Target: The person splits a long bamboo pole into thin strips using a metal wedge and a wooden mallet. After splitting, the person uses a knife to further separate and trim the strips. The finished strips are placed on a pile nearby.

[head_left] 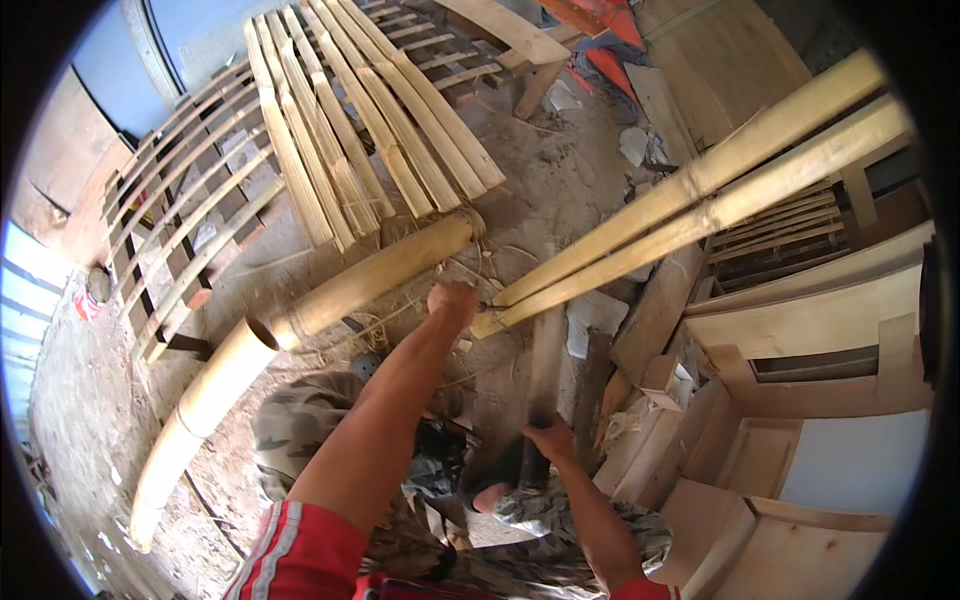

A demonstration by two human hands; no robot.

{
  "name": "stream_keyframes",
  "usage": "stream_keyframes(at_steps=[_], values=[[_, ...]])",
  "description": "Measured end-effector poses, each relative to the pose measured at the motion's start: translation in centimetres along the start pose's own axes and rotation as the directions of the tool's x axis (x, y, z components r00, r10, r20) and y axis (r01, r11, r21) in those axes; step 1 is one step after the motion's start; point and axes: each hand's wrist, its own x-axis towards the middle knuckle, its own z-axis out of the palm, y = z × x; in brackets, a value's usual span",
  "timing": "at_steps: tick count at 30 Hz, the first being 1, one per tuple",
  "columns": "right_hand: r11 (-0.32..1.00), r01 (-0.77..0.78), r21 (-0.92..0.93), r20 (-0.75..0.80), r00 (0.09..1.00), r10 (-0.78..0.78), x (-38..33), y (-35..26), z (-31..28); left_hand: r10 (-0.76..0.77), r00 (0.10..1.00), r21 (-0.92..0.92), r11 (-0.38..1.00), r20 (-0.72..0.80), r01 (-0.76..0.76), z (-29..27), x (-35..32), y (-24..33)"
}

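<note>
My left hand [452,303] is closed in a fist by the near end of a bamboo pole split lengthwise into two halves [640,232]. A thin dark blade-like tool [487,306] sticks out of that fist toward the split; its handle is hidden. My right hand [550,440], lower and to the right, is closed around a dark round stick [536,462] standing near my knee. Just left of the left fist lies a whole bamboo pole [385,272]. A hollow cut bamboo length [205,405] rests farther left.
Split bamboo strips [365,120] lie on a slatted wooden frame [200,205] at the far left. Plywood furniture parts [800,340] crowd the right side. A timber plank [660,310], white scraps [595,320] and loose shavings lie on the dirt floor [530,215].
</note>
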Motion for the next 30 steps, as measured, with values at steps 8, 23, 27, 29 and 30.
stream_keyframes(at_steps=[8,23,27,29,30], values=[[0.747,0.432,0.505,-0.485,0.858,-0.168,2.4,-6.9,-9.0,-0.026,0.998,0.022,0.999,-0.057,0.027,1.0,1.3,-1.1],[0.746,0.364,0.558,-0.451,0.887,-0.096,3.3,-5.1,-10.1,-0.029,0.998,-0.019,0.999,-0.062,0.028,0.1,1.4,-0.8],[0.585,0.525,0.618,-0.679,0.732,0.06,1.5,-11.6,-10.6,-0.064,0.996,-0.036,0.997,-0.055,0.062,1.3,0.3,-1.2],[0.368,0.667,0.648,-0.694,0.716,-0.075,3.7,-3.6,-3.7,-0.024,0.998,-0.04,0.999,-0.06,0.022,0.1,0.7,0.5],[0.708,0.419,0.568,-0.469,0.872,-0.139,3.7,-0.2,-0.9,-0.024,0.998,-0.043,0.999,-0.059,0.021,0.0,1.0,-0.2]])
